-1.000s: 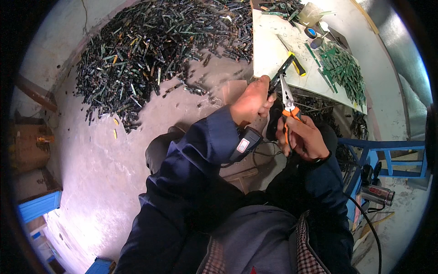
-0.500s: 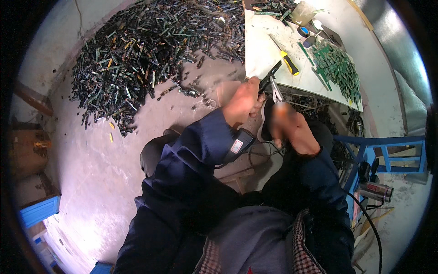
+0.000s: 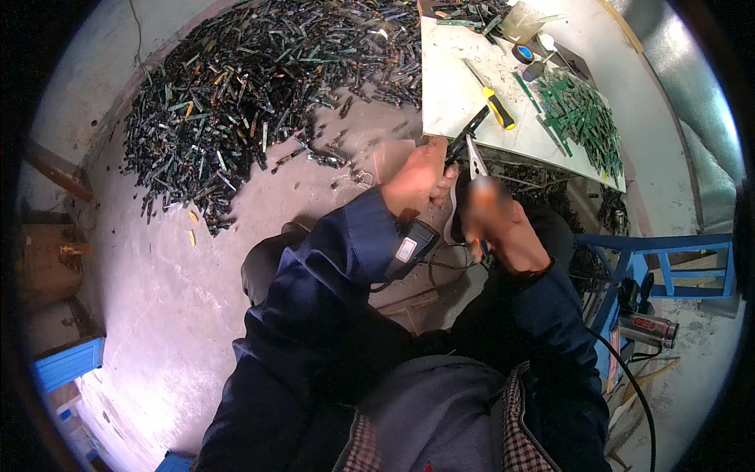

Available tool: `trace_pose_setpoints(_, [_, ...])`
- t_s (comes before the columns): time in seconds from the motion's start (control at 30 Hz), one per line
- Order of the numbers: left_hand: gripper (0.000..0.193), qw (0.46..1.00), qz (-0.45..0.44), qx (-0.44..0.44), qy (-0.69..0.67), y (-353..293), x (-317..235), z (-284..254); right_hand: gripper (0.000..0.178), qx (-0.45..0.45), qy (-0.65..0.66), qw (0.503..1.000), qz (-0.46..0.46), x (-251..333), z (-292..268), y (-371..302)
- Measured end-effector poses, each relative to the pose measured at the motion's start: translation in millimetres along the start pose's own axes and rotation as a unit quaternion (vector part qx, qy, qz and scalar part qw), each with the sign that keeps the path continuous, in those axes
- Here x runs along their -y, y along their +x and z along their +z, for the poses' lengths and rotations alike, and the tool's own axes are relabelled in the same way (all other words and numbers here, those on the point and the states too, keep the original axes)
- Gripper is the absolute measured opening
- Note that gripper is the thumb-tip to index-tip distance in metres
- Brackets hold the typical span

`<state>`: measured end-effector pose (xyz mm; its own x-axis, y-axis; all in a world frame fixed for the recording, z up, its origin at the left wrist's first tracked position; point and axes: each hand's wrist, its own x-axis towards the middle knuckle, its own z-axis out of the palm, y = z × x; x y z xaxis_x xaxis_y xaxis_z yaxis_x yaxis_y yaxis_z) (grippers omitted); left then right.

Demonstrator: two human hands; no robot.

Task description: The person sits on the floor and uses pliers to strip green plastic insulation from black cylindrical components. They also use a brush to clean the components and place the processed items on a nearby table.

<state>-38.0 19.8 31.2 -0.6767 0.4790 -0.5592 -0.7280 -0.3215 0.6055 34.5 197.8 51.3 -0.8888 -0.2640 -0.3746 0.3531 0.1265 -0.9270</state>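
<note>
Near the front edge of the white-topped table, my left hand [image 3: 422, 182] is closed around a long black strip [image 3: 472, 126], which points up and to the right. My right hand [image 3: 510, 236] grips a pair of pliers [image 3: 478, 164] with an orange handle. The jaws of the pliers meet or lie against the strip; their exact contact is too small to tell. A blurred patch covers part of my right hand. Just beyond the strip, a yellow-and-black screwdriver [image 3: 499, 108] lies on the table [image 3: 448, 79].
Green strips [image 3: 582, 118] are heaped on the table's right side, near a roll of tape [image 3: 523, 53]. A large pile of dark strips [image 3: 228, 118] covers the floor at left. A blue wooden frame [image 3: 661, 244] stands at right, beside a metal cylinder [image 3: 649, 329].
The strip and my left hand have shifted slightly to the right and down. My right hand has turned a little, showing more of the orange handle.
</note>
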Motion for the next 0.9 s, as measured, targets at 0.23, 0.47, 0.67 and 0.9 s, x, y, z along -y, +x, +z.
trace_pose_setpoints(0.23, [0.043, 0.998, -0.024, 0.054, -0.018, -2, -2, 2, 0.027, 0.012, -0.019, 1.000, -0.019, -2, -9, 3])
trace_pose_setpoints(0.47, [0.047, 0.999, -0.046, -0.023, -0.001, -1, -5, 1, 0.030, -0.142, -0.374, 0.901, -0.167, -13, -2, 14])
trace_pose_setpoints(0.67, [0.045, 0.993, -0.016, 0.117, -0.010, -12, -5, 0, 0.039, 0.200, 0.347, 0.908, 0.122, 16, -11, -19])
trace_pose_setpoints(0.9, [0.041, 0.999, -0.033, 0.004, 0.002, -6, -9, 4, 0.028, 0.029, 0.036, 0.998, 0.046, 7, -4, 2])
